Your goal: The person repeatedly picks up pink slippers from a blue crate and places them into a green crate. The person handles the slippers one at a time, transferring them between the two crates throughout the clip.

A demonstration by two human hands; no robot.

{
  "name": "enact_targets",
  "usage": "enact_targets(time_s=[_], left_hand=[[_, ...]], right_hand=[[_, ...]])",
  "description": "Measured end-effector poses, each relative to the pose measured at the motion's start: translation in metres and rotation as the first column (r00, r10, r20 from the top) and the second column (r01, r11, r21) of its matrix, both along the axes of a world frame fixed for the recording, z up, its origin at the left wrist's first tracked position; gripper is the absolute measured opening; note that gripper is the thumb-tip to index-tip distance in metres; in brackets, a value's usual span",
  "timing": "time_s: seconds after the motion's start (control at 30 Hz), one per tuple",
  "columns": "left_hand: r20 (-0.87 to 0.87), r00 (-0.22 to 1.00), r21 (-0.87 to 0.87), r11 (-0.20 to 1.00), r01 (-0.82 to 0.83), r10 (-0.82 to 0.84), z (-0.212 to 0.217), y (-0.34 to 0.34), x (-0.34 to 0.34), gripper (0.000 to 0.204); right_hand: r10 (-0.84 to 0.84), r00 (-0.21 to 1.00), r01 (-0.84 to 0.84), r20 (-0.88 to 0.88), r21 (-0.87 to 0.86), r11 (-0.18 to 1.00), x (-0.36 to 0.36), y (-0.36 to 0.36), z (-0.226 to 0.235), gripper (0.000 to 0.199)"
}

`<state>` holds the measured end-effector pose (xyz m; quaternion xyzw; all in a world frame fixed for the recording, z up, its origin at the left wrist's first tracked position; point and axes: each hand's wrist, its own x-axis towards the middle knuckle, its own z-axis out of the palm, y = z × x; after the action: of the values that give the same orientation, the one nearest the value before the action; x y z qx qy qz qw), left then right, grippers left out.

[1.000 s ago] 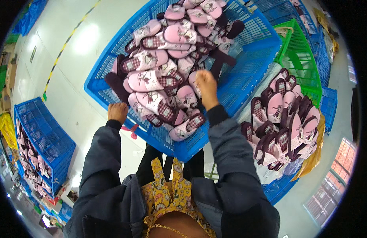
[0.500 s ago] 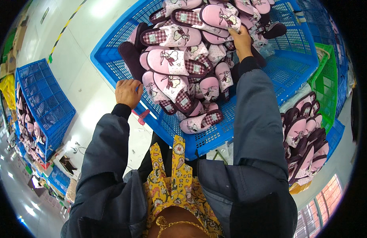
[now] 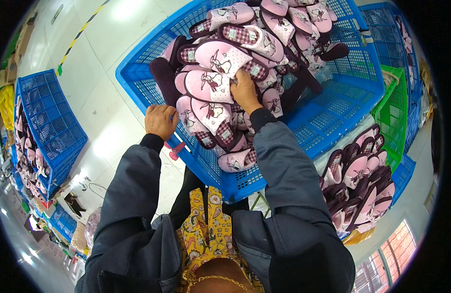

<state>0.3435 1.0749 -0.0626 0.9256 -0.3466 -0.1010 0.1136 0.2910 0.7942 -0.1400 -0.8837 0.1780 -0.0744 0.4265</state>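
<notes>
A large blue plastic crate (image 3: 328, 132) in front of me holds a heap of pink slippers with dark soles, checked insoles and a printed cartoon figure. My right hand (image 3: 246, 93) is in the middle of the heap, its fingers closed at the opening edge of a pink slipper (image 3: 220, 57). Its thumb lies against another pink slipper (image 3: 206, 87) just below; the fingertips are partly hidden. At the crate's left side, my left hand (image 3: 161, 122) is curled over the rim. A pink tie (image 3: 175, 150) hangs on the crate beside it.
Right of the crate, a stack of more slippers (image 3: 362, 171) stands beside a green crate (image 3: 394, 117). Another blue crate (image 3: 52, 132) with slippers is on the floor at left. A yellow-black tape line (image 3: 79, 34) crosses the pale floor (image 3: 103, 63).
My right hand has moved left and nearer across the heap, bringing a pink slipper from the far side to the middle left. My left hand stays at the crate rim.
</notes>
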Motion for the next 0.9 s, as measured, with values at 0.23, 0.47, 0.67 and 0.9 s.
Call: enact_targets(time_s=[0.23,0.47,0.67,0.9], left_hand=[[-0.015,0.999,0.01,0.999,0.038,-0.037,0.0,0.003,0.006,0.01],[0.004,0.994,0.076,0.991,0.108,-0.108,-0.032,0.016,0.008,0.015],[-0.156,0.977,-0.052,0.989,0.138,-0.144,-0.052,0.028,0.016,0.02],[-0.108,0.982,0.084,0.983,0.162,-0.152,-0.027,0.021,-0.024,0.017]], right_hand=[[-0.06,0.989,0.084,0.136,-0.176,0.981,0.013,0.023,0.001,0.018],[-0.261,0.919,0.316,0.297,-0.155,0.936,-0.059,0.048,0.113,0.017],[-0.514,0.747,0.594,0.421,-0.078,0.801,-0.202,0.026,0.287,0.026],[-0.793,0.391,0.917,0.467,-0.126,0.378,-0.399,-0.009,0.371,0.027]])
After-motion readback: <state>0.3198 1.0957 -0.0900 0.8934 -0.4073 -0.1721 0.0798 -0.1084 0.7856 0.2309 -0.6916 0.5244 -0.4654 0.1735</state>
